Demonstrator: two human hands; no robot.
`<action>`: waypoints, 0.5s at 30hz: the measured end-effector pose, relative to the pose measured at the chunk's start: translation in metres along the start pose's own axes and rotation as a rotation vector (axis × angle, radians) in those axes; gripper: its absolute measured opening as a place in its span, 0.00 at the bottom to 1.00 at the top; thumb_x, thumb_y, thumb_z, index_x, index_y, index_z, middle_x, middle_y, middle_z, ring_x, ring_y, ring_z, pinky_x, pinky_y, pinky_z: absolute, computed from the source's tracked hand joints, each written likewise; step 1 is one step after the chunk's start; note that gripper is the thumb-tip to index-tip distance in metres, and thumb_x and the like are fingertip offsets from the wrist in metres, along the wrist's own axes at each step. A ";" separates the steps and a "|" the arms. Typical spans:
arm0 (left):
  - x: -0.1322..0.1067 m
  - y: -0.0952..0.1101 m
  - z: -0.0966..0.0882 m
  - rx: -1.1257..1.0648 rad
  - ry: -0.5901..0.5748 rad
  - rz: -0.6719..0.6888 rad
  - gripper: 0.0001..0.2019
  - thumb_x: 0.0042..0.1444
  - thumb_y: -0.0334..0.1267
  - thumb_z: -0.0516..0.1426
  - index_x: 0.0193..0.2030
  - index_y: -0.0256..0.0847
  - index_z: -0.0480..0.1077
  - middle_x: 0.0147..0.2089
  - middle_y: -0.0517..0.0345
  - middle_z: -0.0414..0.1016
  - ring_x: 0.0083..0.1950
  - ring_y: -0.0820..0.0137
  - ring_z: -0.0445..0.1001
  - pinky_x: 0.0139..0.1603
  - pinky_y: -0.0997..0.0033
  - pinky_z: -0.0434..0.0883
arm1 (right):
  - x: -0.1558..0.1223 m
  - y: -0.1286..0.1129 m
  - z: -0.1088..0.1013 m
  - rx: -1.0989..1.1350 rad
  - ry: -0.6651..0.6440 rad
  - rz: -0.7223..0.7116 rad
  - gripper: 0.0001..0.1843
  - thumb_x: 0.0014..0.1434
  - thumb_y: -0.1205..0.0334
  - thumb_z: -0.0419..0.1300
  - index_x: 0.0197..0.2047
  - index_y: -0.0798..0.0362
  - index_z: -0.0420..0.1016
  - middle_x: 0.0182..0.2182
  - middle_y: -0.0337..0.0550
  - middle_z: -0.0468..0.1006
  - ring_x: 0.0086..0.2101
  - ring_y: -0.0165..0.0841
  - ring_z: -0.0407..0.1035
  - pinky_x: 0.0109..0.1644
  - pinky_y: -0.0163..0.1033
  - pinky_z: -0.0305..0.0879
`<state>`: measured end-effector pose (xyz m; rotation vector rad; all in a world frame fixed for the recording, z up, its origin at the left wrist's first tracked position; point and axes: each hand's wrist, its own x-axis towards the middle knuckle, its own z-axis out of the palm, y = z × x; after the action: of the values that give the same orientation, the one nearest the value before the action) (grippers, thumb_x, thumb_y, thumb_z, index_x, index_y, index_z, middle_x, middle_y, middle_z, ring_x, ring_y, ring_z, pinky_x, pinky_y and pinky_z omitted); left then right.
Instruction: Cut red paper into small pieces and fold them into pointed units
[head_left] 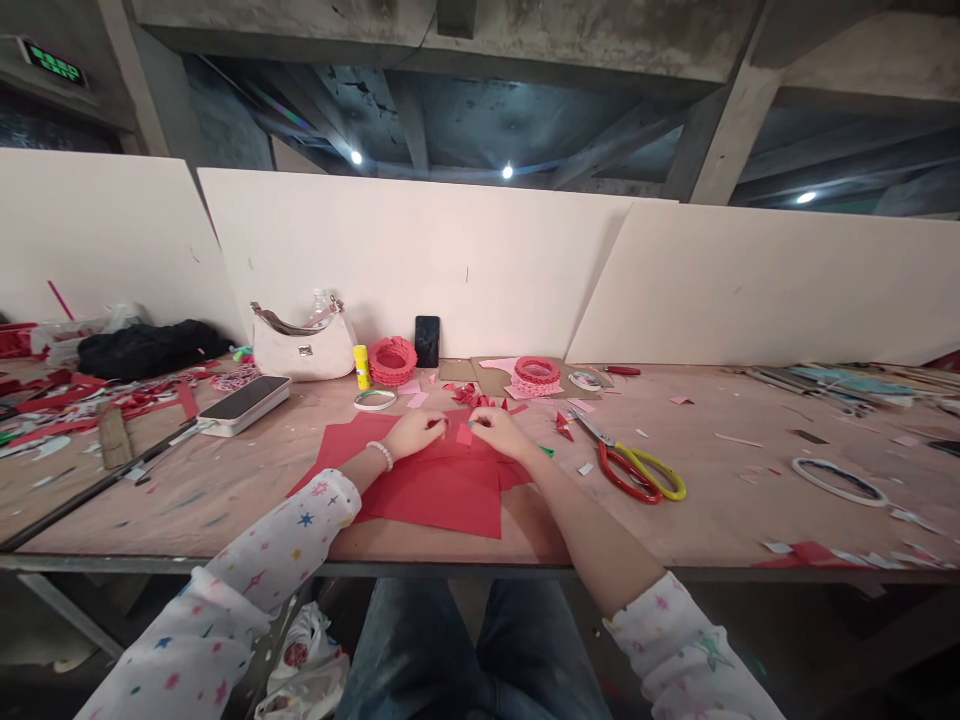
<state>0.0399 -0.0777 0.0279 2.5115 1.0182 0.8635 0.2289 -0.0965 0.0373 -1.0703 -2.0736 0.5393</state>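
My left hand [416, 432] and my right hand [496, 430] meet over a stack of red paper sheets [435, 485] on the wooden table [712, 520]. Both pinch a small red paper piece [463, 433] between their fingertips. A bead bracelet circles my left wrist. Just beyond my hands lie several small folded red pieces [471, 395]. Red and yellow scissors [634, 465] lie to the right of my right hand.
At the back stand a white handbag [302, 345], a yellow glue stick [361, 367], two red woven paper rings [391, 360], a black phone [427, 341] and tape rolls [374, 399]. A white device [244, 403] lies left. Paper scraps litter both sides. White boards wall the back.
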 end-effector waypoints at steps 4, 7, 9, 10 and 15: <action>0.002 0.009 0.007 -0.128 0.008 0.051 0.11 0.53 0.39 0.47 0.31 0.36 0.68 0.27 0.60 0.69 0.28 0.74 0.64 0.29 0.77 0.60 | -0.001 -0.002 0.002 0.015 -0.020 -0.033 0.06 0.46 0.65 0.48 0.22 0.56 0.63 0.21 0.37 0.65 0.24 0.27 0.58 0.29 0.32 0.53; 0.003 0.010 0.012 -0.160 0.013 0.058 0.11 0.53 0.38 0.48 0.32 0.35 0.69 0.27 0.59 0.69 0.28 0.74 0.64 0.30 0.77 0.61 | -0.001 -0.001 0.003 0.068 0.009 -0.032 0.07 0.47 0.65 0.49 0.29 0.56 0.66 0.25 0.39 0.69 0.26 0.28 0.61 0.31 0.33 0.56; 0.004 0.008 0.014 -0.168 0.030 0.045 0.11 0.53 0.38 0.48 0.33 0.35 0.69 0.27 0.59 0.69 0.28 0.75 0.64 0.30 0.77 0.62 | -0.001 0.000 0.003 0.089 0.010 -0.033 0.10 0.48 0.66 0.49 0.34 0.56 0.69 0.30 0.42 0.72 0.30 0.29 0.64 0.34 0.35 0.59; 0.004 0.007 0.015 -0.167 0.041 0.039 0.11 0.52 0.38 0.49 0.33 0.35 0.69 0.27 0.59 0.69 0.28 0.75 0.64 0.29 0.77 0.62 | -0.001 0.001 0.003 0.083 0.004 -0.034 0.11 0.49 0.66 0.49 0.36 0.56 0.70 0.33 0.43 0.73 0.32 0.30 0.65 0.37 0.36 0.59; 0.005 0.004 0.016 -0.148 0.054 0.029 0.11 0.52 0.37 0.48 0.33 0.35 0.69 0.25 0.59 0.69 0.26 0.75 0.64 0.28 0.77 0.61 | 0.000 0.002 0.002 -0.002 -0.019 -0.023 0.12 0.50 0.67 0.50 0.35 0.55 0.73 0.34 0.44 0.75 0.34 0.33 0.66 0.40 0.38 0.59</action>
<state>0.0547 -0.0781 0.0199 2.3964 0.9005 0.9821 0.2283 -0.0954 0.0348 -1.0447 -2.1007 0.5385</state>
